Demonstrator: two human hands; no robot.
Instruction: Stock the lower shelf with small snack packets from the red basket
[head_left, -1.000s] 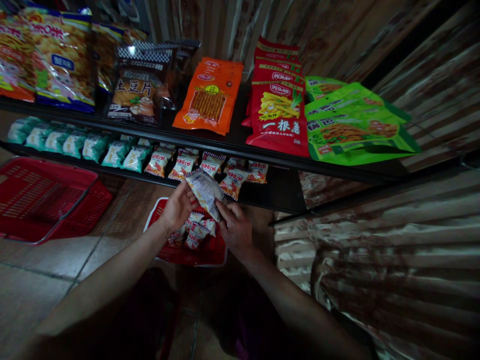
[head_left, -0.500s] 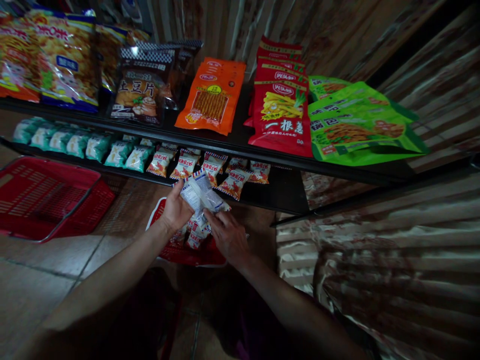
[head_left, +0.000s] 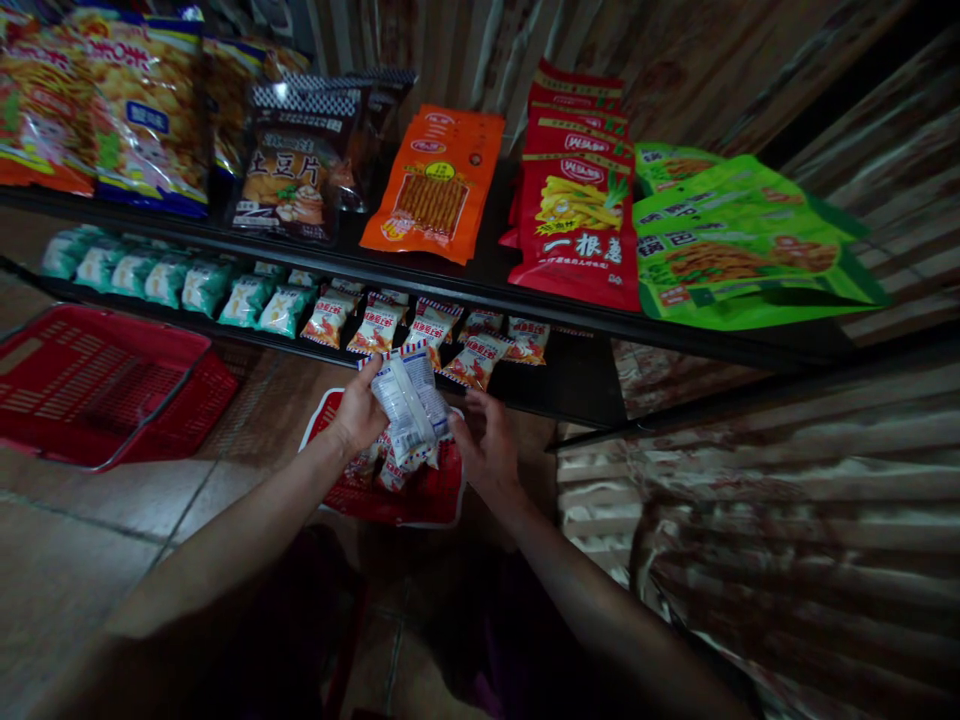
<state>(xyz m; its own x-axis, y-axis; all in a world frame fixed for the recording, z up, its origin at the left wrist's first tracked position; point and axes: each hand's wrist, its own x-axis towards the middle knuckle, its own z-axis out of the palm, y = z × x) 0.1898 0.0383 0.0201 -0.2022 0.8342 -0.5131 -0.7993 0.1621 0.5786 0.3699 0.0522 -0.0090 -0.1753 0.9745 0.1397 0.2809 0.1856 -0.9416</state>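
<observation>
My left hand [head_left: 360, 412] grips a small snack packet [head_left: 409, 400] by its left edge, its white and blue printed back facing up. Just right of the packet, my right hand [head_left: 486, 447] has its fingers apart and holds nothing; its thumb is close to the packet's edge. Below both hands a red basket [head_left: 442, 490] with a white rim stands on the floor, with several small packets inside. Behind the held packet, a row of small white and orange packets [head_left: 379, 325] lies on the lower shelf [head_left: 574, 385].
Teal and white packets [head_left: 206, 287] line the lower shelf's left part. The upper shelf [head_left: 465, 280] carries orange bags [head_left: 439, 185], red bags [head_left: 581, 210] and green bags [head_left: 742, 240]. Another red basket [head_left: 112, 380] stands at the left. A patterned curtain [head_left: 750, 500] hangs at the right.
My right hand has let go of the packet and moved a little right, its fingers spreading. The packet in my left hand has turned more upright. The view has shifted slightly.
</observation>
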